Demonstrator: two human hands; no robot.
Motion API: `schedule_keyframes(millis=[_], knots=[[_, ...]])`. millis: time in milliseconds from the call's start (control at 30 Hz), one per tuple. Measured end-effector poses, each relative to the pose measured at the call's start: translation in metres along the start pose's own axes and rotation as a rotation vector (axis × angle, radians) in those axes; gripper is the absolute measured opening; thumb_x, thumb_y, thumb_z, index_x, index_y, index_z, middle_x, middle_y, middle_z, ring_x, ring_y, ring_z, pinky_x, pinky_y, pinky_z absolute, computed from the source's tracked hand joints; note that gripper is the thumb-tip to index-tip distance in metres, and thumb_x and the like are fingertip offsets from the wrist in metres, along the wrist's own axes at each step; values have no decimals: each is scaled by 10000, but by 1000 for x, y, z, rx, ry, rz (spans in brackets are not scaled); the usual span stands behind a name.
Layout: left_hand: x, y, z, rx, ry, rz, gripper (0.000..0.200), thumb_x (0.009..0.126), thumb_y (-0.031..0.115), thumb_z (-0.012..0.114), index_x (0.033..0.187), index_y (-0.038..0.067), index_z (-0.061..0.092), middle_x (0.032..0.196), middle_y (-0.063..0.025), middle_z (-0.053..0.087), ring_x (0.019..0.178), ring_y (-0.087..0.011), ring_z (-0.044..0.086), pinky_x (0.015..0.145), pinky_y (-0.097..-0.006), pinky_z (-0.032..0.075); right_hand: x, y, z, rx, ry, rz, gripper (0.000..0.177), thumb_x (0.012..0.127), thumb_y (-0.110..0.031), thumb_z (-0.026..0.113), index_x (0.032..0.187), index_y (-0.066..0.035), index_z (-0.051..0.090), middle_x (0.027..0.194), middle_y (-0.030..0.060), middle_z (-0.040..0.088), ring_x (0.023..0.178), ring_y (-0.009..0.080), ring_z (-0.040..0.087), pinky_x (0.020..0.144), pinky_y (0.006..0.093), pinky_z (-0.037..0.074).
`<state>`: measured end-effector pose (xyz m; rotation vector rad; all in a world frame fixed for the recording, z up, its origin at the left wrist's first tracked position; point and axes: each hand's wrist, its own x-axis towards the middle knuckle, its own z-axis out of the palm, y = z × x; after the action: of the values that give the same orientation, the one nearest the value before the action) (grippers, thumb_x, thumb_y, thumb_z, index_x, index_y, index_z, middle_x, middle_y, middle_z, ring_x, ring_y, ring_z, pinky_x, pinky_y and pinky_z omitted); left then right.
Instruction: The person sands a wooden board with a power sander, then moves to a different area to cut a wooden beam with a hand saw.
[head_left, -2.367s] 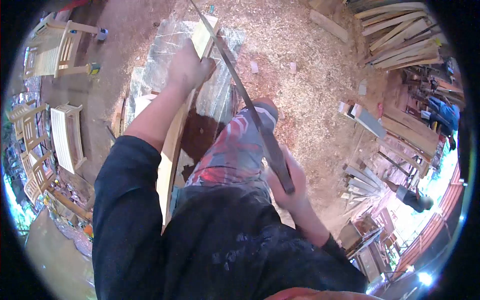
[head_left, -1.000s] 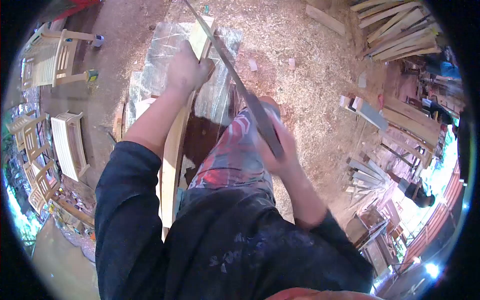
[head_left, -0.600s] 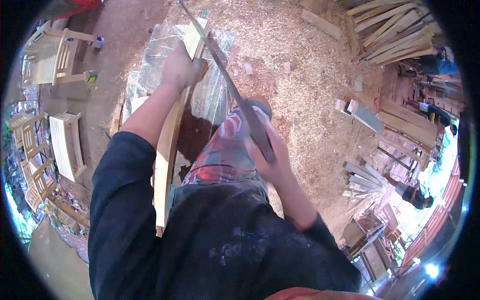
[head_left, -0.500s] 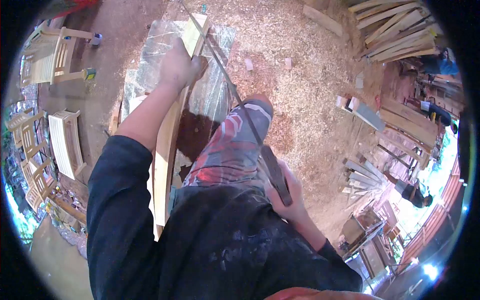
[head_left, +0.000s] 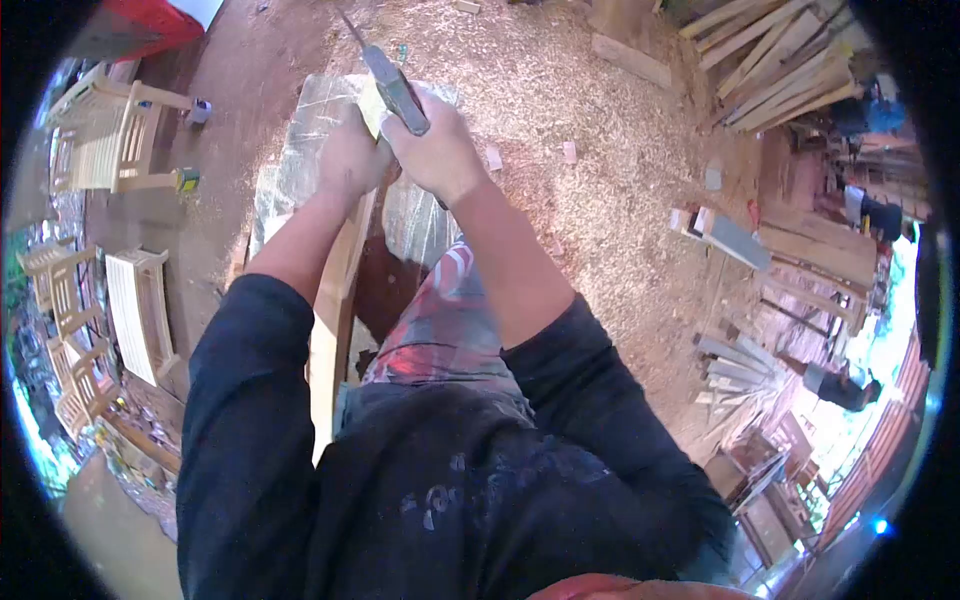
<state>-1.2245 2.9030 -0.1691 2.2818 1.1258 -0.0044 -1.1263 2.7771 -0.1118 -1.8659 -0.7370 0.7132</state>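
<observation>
My right hand (head_left: pixel 440 150) is wrapped round the handle of a saw-like tool (head_left: pixel 395 90), whose thin blade points up and away from me. Beside it, my left hand (head_left: pixel 352 155) grips a long wooden board (head_left: pixel 342 270) near its far end. The two hands are close together, over a pale, scratched work surface (head_left: pixel 425 215). From there the board runs back toward my body, along my left side. Much of the blade lies outside the view or is too thin to make out.
Wood shavings (head_left: pixel 600 200) cover the ground ahead and right. Stacked planks (head_left: pixel 790 70) lie at the upper right, and a grey-sided block (head_left: pixel 735 240) nearer. Wooden benches (head_left: pixel 140 315) stand on the left. Another person (head_left: pixel 840 388) is at the far right.
My right hand has swung from beside my hip up and forward to my left hand, carrying the tool with it. My left hand has stayed on the board.
</observation>
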Motion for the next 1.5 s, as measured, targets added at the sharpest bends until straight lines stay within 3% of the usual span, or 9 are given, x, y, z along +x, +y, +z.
schedule_keyframes(millis=[200,333,533,700,900,1067,1200,1300,1500], knots=[[7,-17,13,14,22,49,509,911,276,678,1244,-60,490,1033,-365,703,992,-559,683,909,-602,539,-171,11,-63,-65,-37,20,608,967,-229,714,1489,8,513,1137,271,739,1044,424,747,860,471,571],[3,-6,6,13,-9,-3,523,878,261,693,1229,-68,488,1039,-375,701,1019,-548,688,933,-596,540,-287,-33,-118,-131,-123,376,586,957,-151,721,1480,16,516,1091,234,747,989,310,775,890,390,580],[7,-4,2,35,-61,-27,530,874,307,717,1173,-79,511,1031,-379,712,1014,-535,709,937,-566,556,-168,17,-63,-26,-14,-9,565,960,-183,698,1474,-17,534,1078,211,743,1009,350,766,871,430,582],[-3,3,-3,-24,-34,11,528,895,327,713,1182,-73,520,1028,-379,715,1010,-545,704,915,-577,559,8,-3,1,-67,-10,70,611,926,-253,700,1451,25,559,1206,325,703,1128,477,694,963,519,551],[3,-11,6,12,2,42,528,893,312,709,1192,-74,509,1011,-378,710,996,-550,699,903,-588,554,-143,12,-47,-116,76,-103,559,949,-246,705,1430,3,563,1146,260,730,1094,456,716,963,473,547],[3,-3,2,61,-51,-11,515,902,288,704,1187,-85,491,985,-376,698,994,-552,690,893,-594,553,-288,-27,-122,-73,-105,295,597,966,-159,691,1515,-8,513,1211,240,746,1124,358,759,981,411,570],[4,-4,-1,47,-45,0,536,892,302,714,1205,-71,489,991,-366,708,984,-546,698,892,-588,556,-221,-6,-93,-135,-115,278,589,973,-167,681,1516,-22,507,1197,223,756,1101,395,759,997,438,566],[2,4,5,-8,-67,-1,576,860,342,740,1194,-57,492,1010,-363,718,1002,-529,711,915,-569,563,-85,22,-27,-69,56,-109,601,925,-217,712,1460,-4,540,1048,271,736,933,448,729,858,506,551],[1,1,-6,-20,-83,26,694,822,365,788,1266,-66,474,1060,-344,734,1020,-523,717,911,-561,575,-4,4,2,-43,50,-106,701,930,-322,717,1467,85,522,1166,324,723,1146,463,702,1002,487,557]])
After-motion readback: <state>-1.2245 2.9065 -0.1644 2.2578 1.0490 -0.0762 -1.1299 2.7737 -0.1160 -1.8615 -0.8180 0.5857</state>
